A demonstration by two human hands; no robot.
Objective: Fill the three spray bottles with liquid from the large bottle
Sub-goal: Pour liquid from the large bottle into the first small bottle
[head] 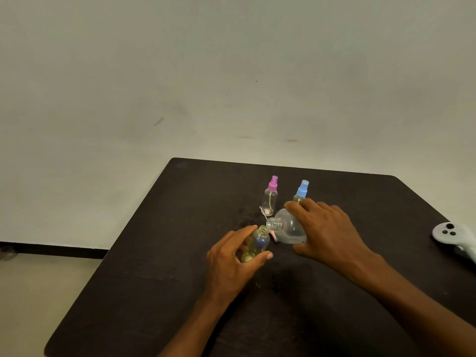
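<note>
My left hand (231,258) curled round the uncapped spray bottle (256,246), which had yellowish liquid inside. My right hand (327,228) gripped the clear large bottle (288,228), tilted with its mouth at that threaded neck.

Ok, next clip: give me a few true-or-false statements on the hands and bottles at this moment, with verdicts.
1. The right hand tilts the large bottle toward the open bottle. True.
2. The left hand is empty. False: it grips the open bottle.
3. The pink-capped bottle lies on its side. False: it stands upright.
4. The blue-capped bottle stands behind the right hand. True.
</note>
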